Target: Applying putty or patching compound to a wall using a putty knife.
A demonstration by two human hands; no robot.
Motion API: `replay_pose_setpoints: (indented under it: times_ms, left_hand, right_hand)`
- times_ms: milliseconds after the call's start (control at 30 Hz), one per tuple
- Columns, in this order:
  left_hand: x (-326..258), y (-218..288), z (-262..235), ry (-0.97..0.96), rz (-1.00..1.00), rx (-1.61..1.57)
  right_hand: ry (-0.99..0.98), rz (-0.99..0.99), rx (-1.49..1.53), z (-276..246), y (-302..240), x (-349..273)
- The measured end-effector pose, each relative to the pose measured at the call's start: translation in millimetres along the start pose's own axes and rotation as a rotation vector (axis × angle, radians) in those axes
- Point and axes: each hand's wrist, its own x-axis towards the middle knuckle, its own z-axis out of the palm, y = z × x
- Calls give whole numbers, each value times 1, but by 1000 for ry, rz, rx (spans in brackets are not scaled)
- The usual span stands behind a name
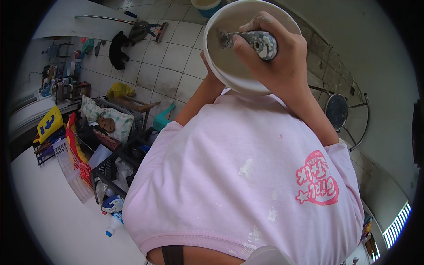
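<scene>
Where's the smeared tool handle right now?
The smeared tool handle is near the top of the head view, right of centre, gripped in the right hand over the open white bucket.

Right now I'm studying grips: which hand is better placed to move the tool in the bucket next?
The right hand seems better placed: it grips the spotted tool over the open white bucket. The left hand, partly hidden, is at the bucket's outer left side.

The right hand (pixel 286 55) grips a paint-smeared tool (pixel 266 45) over the white bucket (pixel 247 89), the partly hidden left hand (pixel 213 76) against its side, a black animal (pixel 118 49) on the tiled floor (pixel 168 78)
</scene>
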Motion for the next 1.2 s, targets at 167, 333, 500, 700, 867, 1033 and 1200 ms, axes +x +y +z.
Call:
replay_pose_setpoints:
  times_ms: [167,333,500,700,867,1033,1200]
  left_hand:
    - [40,-28,-42,-65,-96,-157]
    - [14,-28,-54,-138,-206,-294]
    - [2,-12,5,-99,-293,-322]
    - [9,-27,15,-100,-589,-446]
    - [-3,-44,72,-150,-674,-150]
    - [-10,-91,118,-357,-669,-29]
    - [-16,-165,154,-467,-859,-418]
  right_hand:
    - [-28,271,330,0,8,-6]
    - [92,540,498,-13,4,-12]
    - [407,728,565,-39,8,-35]
    - [557,747,225,-68,-15,-71]
    - [15,287,-455,-84,-36,-98]
    - [-189,340,-578,-142,-60,-137]
    - [133,375,-640,-203,-81,-184]
